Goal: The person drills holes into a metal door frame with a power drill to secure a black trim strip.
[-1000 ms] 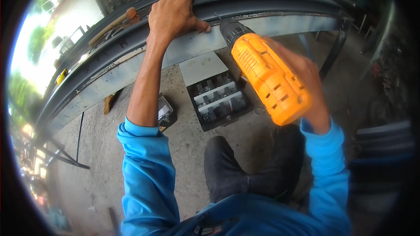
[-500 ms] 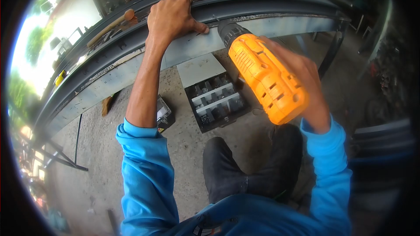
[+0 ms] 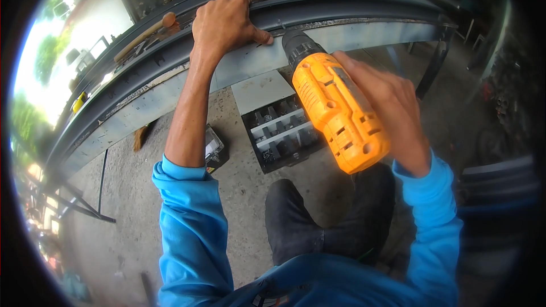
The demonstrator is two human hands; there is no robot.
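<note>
My left hand [image 3: 224, 25] is closed over a long dark grey metal bar [image 3: 347, 12], its thumb stretched along the near edge. The bar lies along a bench with a pale metal side [image 3: 239, 61]. In my right hand [image 3: 392, 99] is an orange cordless drill [image 3: 335, 113], gripped by its handle. The drill's black chuck [image 3: 300, 45] points away from me at the bar, just right of my left thumb. A thin bit or screw shows at the chuck's tip, close against the bar.
Below the bench, a compartment case [image 3: 278, 131] of small hardware lies open on the concrete floor [image 3: 136, 204]. Beside it sits a smaller box [image 3: 214, 149]. A wooden-handled tool [image 3: 142, 37] rests on the bench at left. Broom bristles [image 3: 140, 136] show underneath.
The rear of the drill has swung a little left and toward me with my right hand, while its chuck stays near the same spot. My left hand has hardly moved.
</note>
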